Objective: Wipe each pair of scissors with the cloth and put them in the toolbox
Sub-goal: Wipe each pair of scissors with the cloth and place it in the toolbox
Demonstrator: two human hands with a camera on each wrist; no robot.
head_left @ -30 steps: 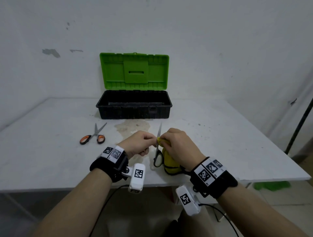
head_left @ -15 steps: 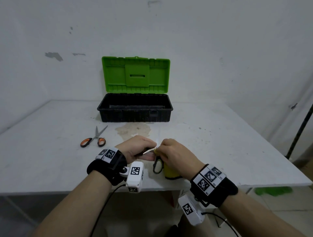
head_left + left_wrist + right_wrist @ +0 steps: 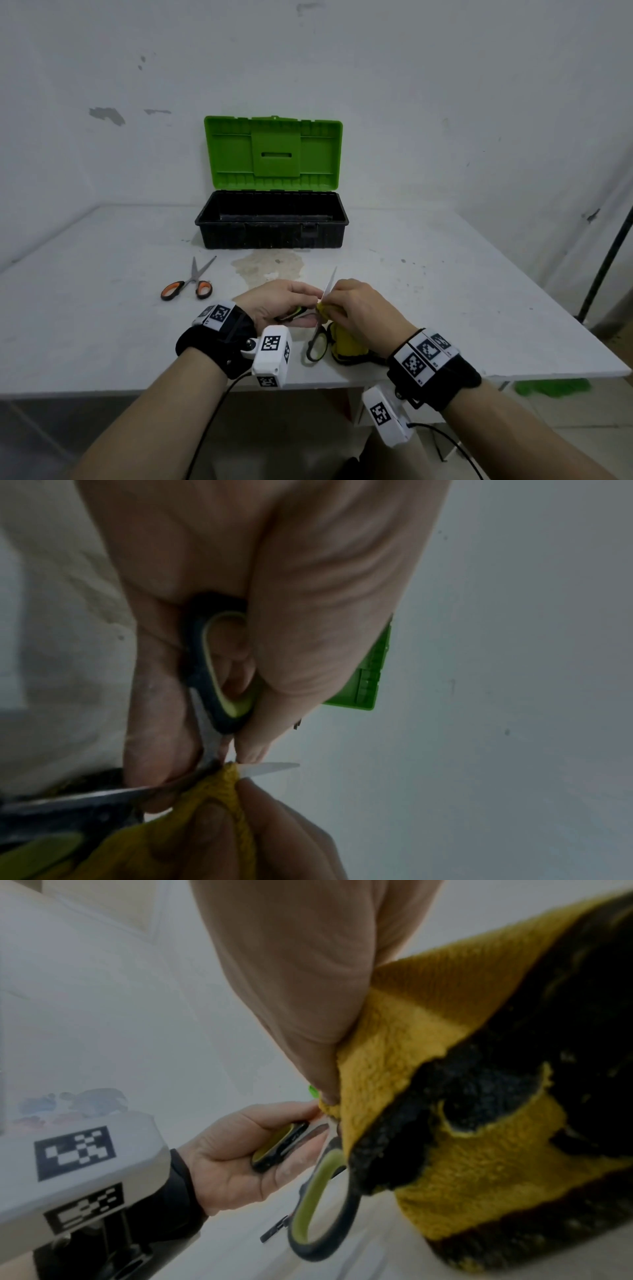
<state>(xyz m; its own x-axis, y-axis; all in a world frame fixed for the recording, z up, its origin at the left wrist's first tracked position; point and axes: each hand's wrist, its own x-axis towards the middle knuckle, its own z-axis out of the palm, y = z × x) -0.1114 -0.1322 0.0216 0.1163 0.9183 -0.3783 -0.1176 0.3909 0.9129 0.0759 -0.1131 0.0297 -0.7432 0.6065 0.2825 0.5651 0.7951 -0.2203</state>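
My left hand (image 3: 291,301) grips one handle loop of the black-and-green scissors (image 3: 317,346), whose blades stand spread apart; the loop (image 3: 222,669) lies in my curled fingers. My right hand (image 3: 349,308) pinches the yellow-and-black cloth (image 3: 347,344) around one blade (image 3: 270,768), whose tip pokes out above the cloth (image 3: 219,791). The other loop (image 3: 320,1204) hangs free below the cloth (image 3: 479,1123). A second pair, orange-handled scissors (image 3: 190,284), lies on the table to the left. The black toolbox (image 3: 272,236) stands open at the back, its green lid (image 3: 272,152) upright.
The white table (image 3: 445,291) carries a brownish stain (image 3: 269,269) in front of the toolbox. A dark pole (image 3: 606,260) leans at the right edge, and something green (image 3: 551,387) lies on the floor beyond the table's right corner.
The blade went from upright to tilted left and low half a second ago, and now points up again; the cloth sits lower on it, near the pivot.
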